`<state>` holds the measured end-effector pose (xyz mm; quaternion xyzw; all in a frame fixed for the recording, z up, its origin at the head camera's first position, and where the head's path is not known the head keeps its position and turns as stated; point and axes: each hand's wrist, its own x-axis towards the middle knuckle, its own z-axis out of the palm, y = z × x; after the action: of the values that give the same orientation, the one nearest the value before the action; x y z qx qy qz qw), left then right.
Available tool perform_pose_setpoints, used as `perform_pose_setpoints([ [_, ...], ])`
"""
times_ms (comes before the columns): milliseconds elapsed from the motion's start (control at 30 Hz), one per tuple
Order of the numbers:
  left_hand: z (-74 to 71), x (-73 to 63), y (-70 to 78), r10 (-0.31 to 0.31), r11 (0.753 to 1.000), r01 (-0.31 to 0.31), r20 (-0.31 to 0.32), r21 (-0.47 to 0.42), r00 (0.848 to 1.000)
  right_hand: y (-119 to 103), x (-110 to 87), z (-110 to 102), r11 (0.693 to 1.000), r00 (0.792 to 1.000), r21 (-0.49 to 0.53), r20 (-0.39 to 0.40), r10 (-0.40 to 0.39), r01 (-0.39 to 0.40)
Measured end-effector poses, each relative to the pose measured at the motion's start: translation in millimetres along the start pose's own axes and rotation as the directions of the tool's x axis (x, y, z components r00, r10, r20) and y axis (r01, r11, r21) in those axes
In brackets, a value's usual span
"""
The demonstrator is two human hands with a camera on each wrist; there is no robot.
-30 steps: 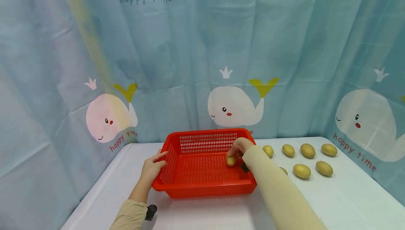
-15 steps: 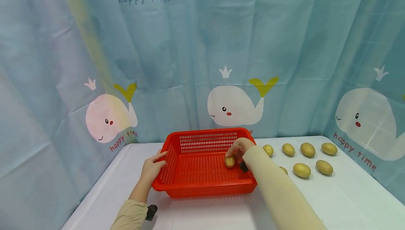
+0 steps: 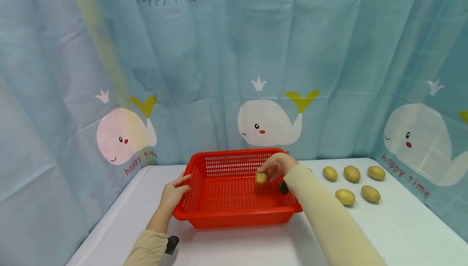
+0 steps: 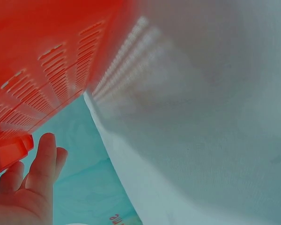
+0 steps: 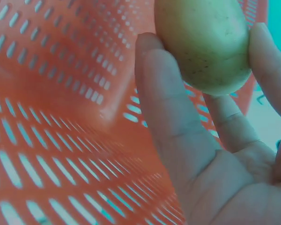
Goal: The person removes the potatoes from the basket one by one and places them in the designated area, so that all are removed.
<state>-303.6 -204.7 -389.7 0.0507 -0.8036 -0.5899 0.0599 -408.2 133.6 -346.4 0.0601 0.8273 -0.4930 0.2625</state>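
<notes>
A red plastic basket (image 3: 237, 213) with slotted walls stands on the white table, also filling much of both wrist views. Over its right part my right hand (image 3: 274, 166) holds a yellow potato (image 3: 261, 178) between thumb and fingertips. The right wrist view shows this potato (image 5: 206, 47) close up, with dark specks on its skin. At the basket's left rim is my left hand (image 3: 173, 195), a finger and thumb lying over the edge. In the left wrist view its fingers (image 4: 43, 164) are mostly straight beside the red rim (image 4: 9, 154).
Several potatoes lie to the right of the basket, among them a front one (image 3: 345, 197) and a back one (image 3: 352, 174). My right sleeve (image 3: 329, 217) partly covers another potato (image 3: 310, 170). A blue whale-print curtain (image 3: 204, 120) hangs behind the table (image 3: 237, 249).
My right hand has risen slightly with the potato, which was lower in the basket. The sleeve now hides one potato on the table. My left hand stays at the rim; the view shifts slightly.
</notes>
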Motion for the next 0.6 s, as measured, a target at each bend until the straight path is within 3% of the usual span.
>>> perform_pose_setpoints([
  [267, 1.0, 0.7, -0.7, -0.001, 1.000, 0.001, 0.009, -0.003, 1.000, -8.7, -12.2, -11.6, 0.994, 0.998, 0.085, 0.020, -0.064, 0.062],
  [433, 0.3, 0.3, -1.5, -0.007, 1.000, 0.007, 0.015, -0.007, 1.000, -10.8, -26.8, -22.5, 0.991, 0.992, 0.063, 0.039, -0.123, 0.120],
  [600, -0.6, 1.6, -2.7, -0.001, 1.000, 0.001, 0.019, -0.004, 1.000, -6.9, -39.0, -35.1, 0.975, 0.985, 0.174, 0.073, -0.155, 0.140],
])
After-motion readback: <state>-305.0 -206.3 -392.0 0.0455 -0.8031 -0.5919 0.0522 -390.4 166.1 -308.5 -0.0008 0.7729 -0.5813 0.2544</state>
